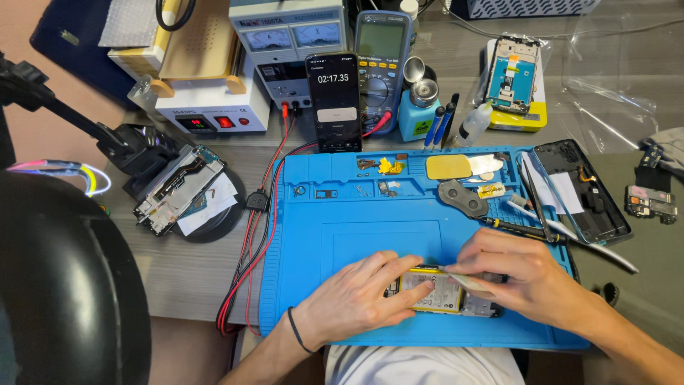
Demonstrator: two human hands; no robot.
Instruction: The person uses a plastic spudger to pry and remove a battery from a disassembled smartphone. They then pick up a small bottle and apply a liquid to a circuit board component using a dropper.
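Both hands cover much of the opened phone (443, 291) – its right end hidden; small screws (360, 190) on the mat (356, 221) – too tiny to tell.

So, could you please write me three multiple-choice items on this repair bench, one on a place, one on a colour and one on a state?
1. Where does the opened phone lie?
A. On the blue mat
B. On the bare grey desk
C. On the power supply

2. What colour is the wristband on the left hand?
A. Red
B. Black
C. White

3. What is the state of the upright phone behind the mat?
A. Screen dark
B. Lying face down
C. Screen lit, showing a timer

Answers:
1 A, as the opened phone rests on the mat's near part under both hands.
2 B, as a thin black band circles that wrist.
3 C, as its screen glows with digits while the right hand works a thin tool at the opened phone.
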